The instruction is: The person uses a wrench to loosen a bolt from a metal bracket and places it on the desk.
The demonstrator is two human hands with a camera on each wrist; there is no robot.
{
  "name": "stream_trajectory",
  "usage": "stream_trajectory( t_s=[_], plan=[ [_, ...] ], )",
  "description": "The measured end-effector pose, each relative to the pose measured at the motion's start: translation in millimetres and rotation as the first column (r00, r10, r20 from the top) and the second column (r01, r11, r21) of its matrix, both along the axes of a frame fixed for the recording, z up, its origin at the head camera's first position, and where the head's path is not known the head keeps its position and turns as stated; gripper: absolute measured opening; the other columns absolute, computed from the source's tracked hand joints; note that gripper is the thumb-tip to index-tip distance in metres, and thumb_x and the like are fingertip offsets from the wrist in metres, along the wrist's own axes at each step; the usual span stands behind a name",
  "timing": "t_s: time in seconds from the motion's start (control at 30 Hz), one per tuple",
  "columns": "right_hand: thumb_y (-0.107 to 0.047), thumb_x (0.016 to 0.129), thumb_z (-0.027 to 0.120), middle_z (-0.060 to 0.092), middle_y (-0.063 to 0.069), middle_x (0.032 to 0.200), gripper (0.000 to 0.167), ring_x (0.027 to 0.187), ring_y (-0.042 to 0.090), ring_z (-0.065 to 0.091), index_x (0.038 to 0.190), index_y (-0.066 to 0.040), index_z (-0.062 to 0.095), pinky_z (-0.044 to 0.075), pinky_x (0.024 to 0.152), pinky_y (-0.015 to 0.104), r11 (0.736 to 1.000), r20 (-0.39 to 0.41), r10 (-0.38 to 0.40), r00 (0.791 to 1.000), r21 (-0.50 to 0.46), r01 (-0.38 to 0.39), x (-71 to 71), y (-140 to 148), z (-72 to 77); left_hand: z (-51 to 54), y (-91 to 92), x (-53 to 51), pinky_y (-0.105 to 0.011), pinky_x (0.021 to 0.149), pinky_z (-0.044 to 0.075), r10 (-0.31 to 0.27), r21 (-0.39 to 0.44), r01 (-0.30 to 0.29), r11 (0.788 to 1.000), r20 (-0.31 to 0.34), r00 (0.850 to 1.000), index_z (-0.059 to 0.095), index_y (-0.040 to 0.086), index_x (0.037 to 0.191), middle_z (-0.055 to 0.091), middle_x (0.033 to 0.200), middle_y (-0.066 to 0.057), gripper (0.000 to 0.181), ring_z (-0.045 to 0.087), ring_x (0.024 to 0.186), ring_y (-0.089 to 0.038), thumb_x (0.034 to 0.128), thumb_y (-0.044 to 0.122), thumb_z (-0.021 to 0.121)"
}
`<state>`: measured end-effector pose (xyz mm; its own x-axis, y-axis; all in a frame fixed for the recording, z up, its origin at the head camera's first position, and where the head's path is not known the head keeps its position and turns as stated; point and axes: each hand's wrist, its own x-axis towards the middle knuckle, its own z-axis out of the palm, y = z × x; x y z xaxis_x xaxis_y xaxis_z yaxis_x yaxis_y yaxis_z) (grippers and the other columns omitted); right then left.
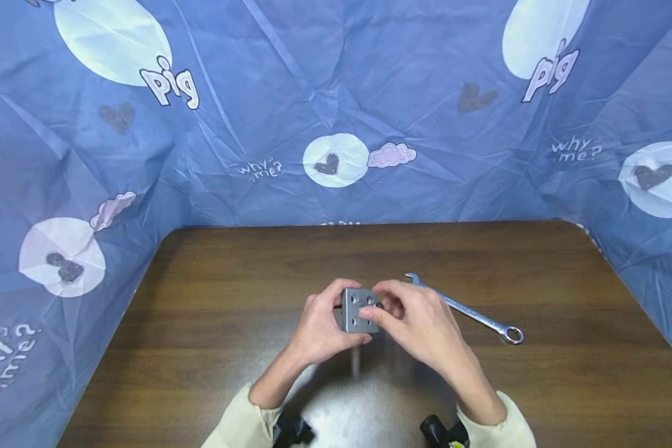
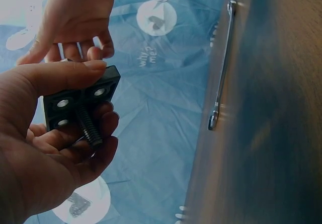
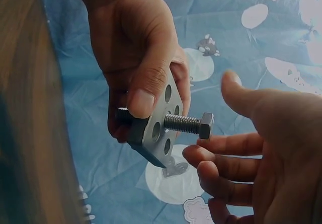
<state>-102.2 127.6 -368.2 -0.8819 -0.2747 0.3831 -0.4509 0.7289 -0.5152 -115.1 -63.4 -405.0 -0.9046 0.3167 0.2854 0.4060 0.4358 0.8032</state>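
Note:
My left hand (image 1: 320, 331) grips a square grey metal plate (image 1: 348, 311) by its edges, above the table. The plate has several holes. A hex bolt (image 3: 183, 124) passes through its middle, its head out on the right side and its threaded end (image 2: 88, 126) out on the other. Close beside the bolt head is my right hand (image 1: 422, 320), its fingers spread loosely and the thumb apart from them in the right wrist view. Whether a fingertip touches the bolt head, I cannot tell.
A silver combination wrench (image 1: 470, 313) lies on the brown wooden table (image 1: 229, 323), right of and beyond the hands. Blue printed cloth (image 1: 246, 112) hangs around the table's back and sides. Black wrist gear (image 1: 292, 430) shows below the left sleeve.

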Motion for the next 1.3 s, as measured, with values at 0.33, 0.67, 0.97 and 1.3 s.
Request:
stream_trajectory(
  t_s=[0.33,0.67,0.97,1.3],
  plan=[
    [-0.031,0.081,0.081,0.059,-0.009,0.063,0.018,0.056,-0.002,0.044,0.083,-0.013,0.075,0.038,0.053,0.018,1.000,0.000,0.003,1.000,0.019,-0.002,0.9,-0.4,-0.1,0.0,0.6,1.1,-0.034,0.080,0.056,0.004,-0.014,-0.003,1.000,0.021,1.000,0.059,0.006,0.122,0.079,0.097,-0.011,0.073,0.076,0.090,-0.025,0.0571,0.006,0.092],
    [-0.014,0.077,0.084,0.071,-0.004,0.083,0.021,0.066,0.001,0.056,0.096,-0.011,0.077,0.045,0.060,0.017,0.987,-0.083,0.158,0.984,-0.029,-0.161,0.1,3.9,-1.0,0.2,0.0,0.6,-0.029,0.077,0.055,0.010,-0.009,-0.010,1.000,0.021,1.000,0.060,0.007,0.121,0.079,0.094,-0.010,0.072,0.076,0.089,-0.024,0.0568,0.007,0.092],
    [-0.009,0.075,0.084,0.072,-0.001,0.093,0.022,0.071,0.003,0.062,0.096,-0.011,0.077,0.050,0.069,0.026,0.976,-0.153,0.216,0.964,0.029,-0.214,-0.2,6.0,-1.1,0.5,0.4,0.6,-0.045,0.079,0.057,0.006,-0.013,-0.006,1.000,0.016,1.000,0.059,0.006,0.122,0.079,0.092,-0.011,0.073,0.076,0.089,-0.024,0.0568,0.007,0.092],
    [-0.005,0.072,0.080,0.071,-0.004,0.090,0.020,0.069,0.005,0.063,0.089,-0.014,0.076,0.049,0.074,0.035,0.979,-0.214,0.205,0.955,0.059,-0.197,-0.6,5.5,-2.9,0.0,1.1,1.0,-0.042,0.079,0.058,-0.014,-0.012,0.014,1.000,0.028,1.000,0.058,0.006,0.124,0.078,0.098,-0.011,0.073,0.075,0.091,-0.024,0.0588,0.006,0.092]
  ],
)
